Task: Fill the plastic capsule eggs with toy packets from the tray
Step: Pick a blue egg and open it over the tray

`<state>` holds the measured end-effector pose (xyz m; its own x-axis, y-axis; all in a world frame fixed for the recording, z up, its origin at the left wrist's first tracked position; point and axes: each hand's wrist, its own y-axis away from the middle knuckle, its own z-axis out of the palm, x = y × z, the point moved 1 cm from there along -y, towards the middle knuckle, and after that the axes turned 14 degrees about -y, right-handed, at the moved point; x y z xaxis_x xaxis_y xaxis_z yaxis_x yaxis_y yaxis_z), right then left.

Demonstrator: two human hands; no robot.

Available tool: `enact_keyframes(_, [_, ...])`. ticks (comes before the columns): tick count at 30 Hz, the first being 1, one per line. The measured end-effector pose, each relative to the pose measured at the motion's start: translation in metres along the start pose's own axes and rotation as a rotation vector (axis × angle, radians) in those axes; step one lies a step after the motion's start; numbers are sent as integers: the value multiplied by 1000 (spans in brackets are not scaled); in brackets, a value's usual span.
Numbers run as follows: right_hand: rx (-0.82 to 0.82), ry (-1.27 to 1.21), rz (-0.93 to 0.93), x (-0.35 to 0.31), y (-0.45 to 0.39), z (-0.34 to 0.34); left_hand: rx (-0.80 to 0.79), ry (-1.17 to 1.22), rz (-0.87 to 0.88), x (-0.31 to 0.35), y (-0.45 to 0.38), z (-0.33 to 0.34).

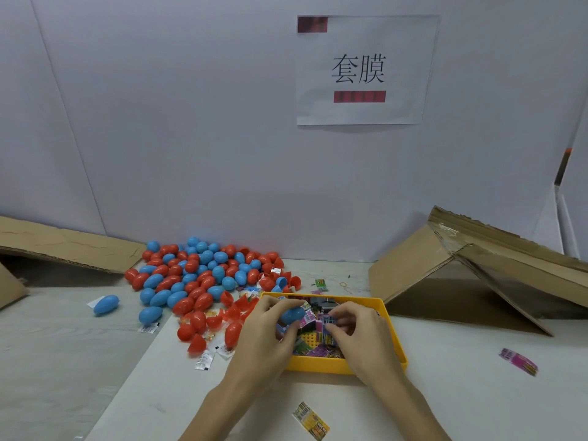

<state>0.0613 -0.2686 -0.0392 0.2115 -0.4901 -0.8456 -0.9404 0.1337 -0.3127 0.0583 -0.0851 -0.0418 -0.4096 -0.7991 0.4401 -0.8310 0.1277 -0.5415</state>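
I have a blue capsule egg half (pixel 292 314) gripped in my left hand (pixel 264 332), held over the yellow tray (pixel 393 332), and my right hand (pixel 359 329) pinches a purple toy packet (pixel 327 321) just beside its open mouth. I judge this the loading step for one egg: packet nearly in, shell not yet closed.

How much is finished I can only estimate. The heap of eggs (pixel 203 272) on the desk (pixel 461 393) behind and left of the tray shows many whole red and blue shells, but whether they are filled is hidden. Red halves (pixel 234 313) lie open near the tray's left edge, and the tray holds plenty of packets, so a good deal looks left.

The shells are smooth, glossy hard plastic, rounded and tapering. The packets are flat, crinkly printed film with barcodes; a pink one (pixel 518 361) and a yellow one (pixel 311 421) lie loose on the desk. The tray is rigid moulded plastic with a perforated floor. Torn corrugated cardboard (pixel 477 265) leans at either side.
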Motion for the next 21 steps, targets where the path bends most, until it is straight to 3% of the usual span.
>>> enact_keyframes(8, [-100,167,-127,-2,3,2,-6,71,-34,0,0,-2])
enact_keyframes(15, [-17,-132,-67,-9,5,-2,-54,376,-196,0,-4,-1])
enact_keyframes(21, [1,-240,-26,-10,5,-7,-127,498,-190,4,-4,-4])
